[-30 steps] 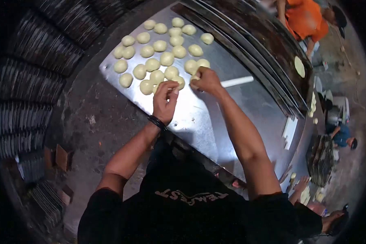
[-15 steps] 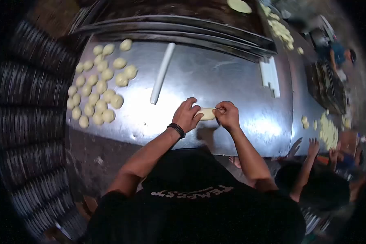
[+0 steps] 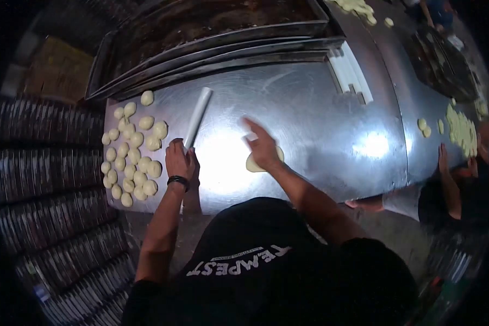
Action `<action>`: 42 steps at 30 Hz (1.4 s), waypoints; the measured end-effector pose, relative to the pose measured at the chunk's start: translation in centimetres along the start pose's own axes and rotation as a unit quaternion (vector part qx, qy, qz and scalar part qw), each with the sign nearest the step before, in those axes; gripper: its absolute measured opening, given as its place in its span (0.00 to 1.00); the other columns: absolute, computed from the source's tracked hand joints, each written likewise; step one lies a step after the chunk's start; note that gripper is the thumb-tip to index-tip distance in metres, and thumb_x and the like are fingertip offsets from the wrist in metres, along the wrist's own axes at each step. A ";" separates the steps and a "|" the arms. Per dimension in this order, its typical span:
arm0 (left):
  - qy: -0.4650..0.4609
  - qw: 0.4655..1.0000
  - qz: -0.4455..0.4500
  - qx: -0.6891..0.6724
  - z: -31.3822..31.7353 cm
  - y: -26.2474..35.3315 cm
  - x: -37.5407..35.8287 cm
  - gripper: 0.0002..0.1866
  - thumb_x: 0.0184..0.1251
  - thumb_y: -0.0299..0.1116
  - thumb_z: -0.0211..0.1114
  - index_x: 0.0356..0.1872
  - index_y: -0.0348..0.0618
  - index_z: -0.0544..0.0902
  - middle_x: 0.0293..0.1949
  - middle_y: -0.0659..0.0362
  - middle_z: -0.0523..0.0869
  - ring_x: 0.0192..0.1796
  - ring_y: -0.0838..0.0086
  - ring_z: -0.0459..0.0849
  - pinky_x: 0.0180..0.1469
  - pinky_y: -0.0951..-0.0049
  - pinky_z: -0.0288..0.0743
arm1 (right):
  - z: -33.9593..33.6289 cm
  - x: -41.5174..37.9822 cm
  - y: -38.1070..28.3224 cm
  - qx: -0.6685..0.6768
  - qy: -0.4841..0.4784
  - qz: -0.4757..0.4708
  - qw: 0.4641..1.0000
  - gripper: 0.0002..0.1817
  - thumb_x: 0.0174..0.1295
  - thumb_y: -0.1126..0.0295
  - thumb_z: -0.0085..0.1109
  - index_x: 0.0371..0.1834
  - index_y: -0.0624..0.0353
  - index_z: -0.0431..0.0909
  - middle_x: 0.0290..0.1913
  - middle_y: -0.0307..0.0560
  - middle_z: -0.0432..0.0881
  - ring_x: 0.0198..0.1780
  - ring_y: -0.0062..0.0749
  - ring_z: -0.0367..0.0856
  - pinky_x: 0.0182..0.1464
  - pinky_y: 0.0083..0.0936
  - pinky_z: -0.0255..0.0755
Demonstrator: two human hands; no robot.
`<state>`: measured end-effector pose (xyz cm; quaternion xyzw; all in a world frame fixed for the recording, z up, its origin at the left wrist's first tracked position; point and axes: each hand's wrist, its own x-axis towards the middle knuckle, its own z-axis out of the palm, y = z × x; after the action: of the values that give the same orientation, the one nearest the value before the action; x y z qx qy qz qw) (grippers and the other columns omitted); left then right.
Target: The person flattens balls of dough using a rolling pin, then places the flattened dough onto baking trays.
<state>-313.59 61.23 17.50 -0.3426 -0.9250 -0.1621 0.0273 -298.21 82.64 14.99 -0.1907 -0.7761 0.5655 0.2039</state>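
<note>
My left hand, with a dark band at the wrist, is closed around the near end of a white rolling pin. The pin lies slanted on the metal table, its far end pointing away from me. My right hand is over a flattened piece of dough in front of me and hides most of it. Its fingers are stretched out and smeared by motion. To the left of the pin sit several round dough balls.
Dark baking trays are stacked along the far edge of the metal table. White bars lie at the back right. Flattened dough pieces and a co-worker's hand are at far right. Racked trays stand left.
My left hand has left the dough, moved left and taken hold of the rolling pin's near end. The dough, stretched between both hands before, now lies on the table under my right hand.
</note>
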 end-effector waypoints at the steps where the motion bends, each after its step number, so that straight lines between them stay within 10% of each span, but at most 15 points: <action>1: 0.009 0.999 0.025 -0.020 -0.3 0.1 -1.3 0.22 0.59 0.32 0.61 0.54 0.33 0.72 0.54 0.45 0.75 0.53 0.49 0.74 0.55 0.57 0.68 | -0.8 0.5 1.3 0.173 0.102 0.003 0.980 0.26 0.69 0.55 0.50 0.67 0.54 0.65 0.68 0.53 0.64 0.65 0.49 0.68 0.63 0.45 0.66; 4: -0.007 0.989 0.125 -0.080 -2.0 3.6 -3.1 0.24 0.58 0.35 0.63 0.55 0.37 0.73 0.55 0.48 0.75 0.55 0.53 0.74 0.57 0.57 0.67 | -5.0 1.4 2.3 0.526 0.263 0.173 0.790 0.25 0.69 0.58 0.50 0.66 0.56 0.64 0.65 0.55 0.66 0.63 0.49 0.70 0.63 0.44 0.67; 9: -0.065 0.979 0.186 -0.048 -1.7 11.6 -3.7 0.25 0.62 0.41 0.61 0.59 0.45 0.72 0.62 0.55 0.71 0.65 0.60 0.67 0.66 0.55 0.59 | -12.1 -0.5 0.9 0.017 0.108 0.046 0.993 0.22 0.65 0.63 0.53 0.60 0.58 0.71 0.58 0.56 0.72 0.59 0.51 0.72 0.63 0.42 0.65; 12: -0.087 0.992 0.087 0.011 0.4 14.3 -5.3 0.30 0.62 0.50 0.58 0.62 0.44 0.70 0.67 0.52 0.65 0.71 0.51 0.59 0.70 0.39 0.47 | -13.1 -3.8 -0.1 -0.425 -0.021 -0.245 0.871 0.20 0.63 0.65 0.56 0.57 0.60 0.74 0.55 0.57 0.76 0.58 0.52 0.73 0.63 0.41 0.64; 17: -0.119 0.983 0.012 -0.140 1.3 16.2 -13.5 0.34 0.65 0.49 0.55 0.69 0.44 0.64 0.70 0.51 0.63 0.72 0.49 0.56 0.71 0.38 0.43 | -15.9 -8.0 -0.5 -0.376 -0.128 -0.190 0.898 0.24 0.47 0.79 0.62 0.52 0.57 0.78 0.51 0.54 0.80 0.51 0.53 0.78 0.54 0.43 0.71; 21: -0.093 0.978 -0.019 -0.188 0.6 16.1 -13.7 0.32 0.67 0.44 0.52 0.70 0.43 0.62 0.73 0.53 0.58 0.75 0.50 0.51 0.71 0.38 0.41 | -16.8 -4.9 -2.1 -0.249 -0.191 -0.176 0.933 0.22 0.55 0.67 0.59 0.56 0.52 0.76 0.61 0.53 0.74 0.60 0.54 0.72 0.59 0.51 0.66; 25: -0.085 0.990 -0.100 -0.048 2.2 15.1 -8.3 0.31 0.68 0.45 0.46 0.70 0.42 0.62 0.73 0.52 0.58 0.76 0.49 0.49 0.71 0.36 0.37 | -11.0 -1.0 -1.1 -0.534 -0.161 -0.153 0.816 0.29 0.62 0.51 0.53 0.66 0.47 0.70 0.74 0.51 0.56 0.74 0.60 0.49 0.66 0.68 0.45; 29: -0.048 0.988 -0.133 0.068 2.5 10.8 -0.4 0.31 0.67 0.44 0.46 0.70 0.44 0.63 0.74 0.52 0.56 0.76 0.49 0.46 0.71 0.35 0.34 | -5.8 7.8 -1.1 -0.509 -0.103 -0.159 0.839 0.30 0.62 0.51 0.54 0.67 0.46 0.66 0.72 0.52 0.58 0.73 0.58 0.50 0.68 0.64 0.43; 32: 0.013 0.995 -0.089 0.043 2.4 7.2 4.2 0.29 0.66 0.43 0.51 0.67 0.44 0.66 0.72 0.48 0.59 0.75 0.50 0.51 0.71 0.40 0.41 | -3.6 12.2 -1.2 -0.495 -0.027 -0.148 0.856 0.31 0.61 0.52 0.55 0.68 0.47 0.64 0.69 0.52 0.62 0.71 0.51 0.55 0.68 0.60 0.45; 34: 0.067 0.987 0.067 -0.127 1.2 5.2 5.8 0.29 0.59 0.44 0.61 0.58 0.37 0.73 0.60 0.43 0.72 0.61 0.48 0.70 0.62 0.53 0.64 | -2.9 14.1 -1.1 -0.501 -0.039 -0.143 0.853 0.31 0.62 0.52 0.54 0.68 0.49 0.64 0.69 0.52 0.63 0.70 0.48 0.56 0.67 0.58 0.46; 36: -0.195 0.964 0.098 -0.154 -1.1 5.7 4.7 0.29 0.54 0.45 0.66 0.54 0.36 0.75 0.45 0.44 0.80 0.47 0.51 0.80 0.50 0.59 0.75 | -3.0 15.0 -0.8 -0.494 -0.064 -0.143 0.855 0.29 0.63 0.52 0.53 0.66 0.50 0.66 0.69 0.51 0.63 0.71 0.48 0.56 0.67 0.57 0.46; 37: -0.146 0.955 0.205 -0.160 1.1 4.7 2.4 0.26 0.54 0.43 0.66 0.51 0.36 0.77 0.41 0.45 0.81 0.44 0.53 0.81 0.46 0.60 0.76 | -3.1 14.7 -1.1 -0.484 -0.069 -0.154 0.858 0.28 0.64 0.53 0.51 0.65 0.52 0.68 0.68 0.51 0.65 0.70 0.49 0.57 0.68 0.56 0.47; 40: -0.091 0.967 0.031 -0.237 -0.5 11.0 -5.5 0.24 0.56 0.40 0.62 0.52 0.38 0.77 0.44 0.45 0.79 0.51 0.51 0.76 0.57 0.52 0.68 | -5.9 11.0 -3.4 -0.423 -0.162 -0.237 0.860 0.26 0.66 0.54 0.48 0.65 0.53 0.70 0.69 0.53 0.65 0.72 0.56 0.55 0.68 0.60 0.46; 42: 0.024 0.988 -0.152 -0.028 1.9 14.9 -8.6 0.28 0.62 0.40 0.55 0.63 0.40 0.69 0.68 0.41 0.60 0.72 0.44 0.53 0.68 0.37 0.43 | -8.8 5.4 -1.1 -0.408 -0.191 -0.209 0.868 0.22 0.67 0.57 0.47 0.61 0.53 0.74 0.69 0.51 0.66 0.72 0.55 0.55 0.69 0.58 0.47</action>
<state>-297.33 67.04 18.45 -0.1948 -0.9605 -0.1981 0.0148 -298.17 92.23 18.99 0.0215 -0.9831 0.1684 0.0690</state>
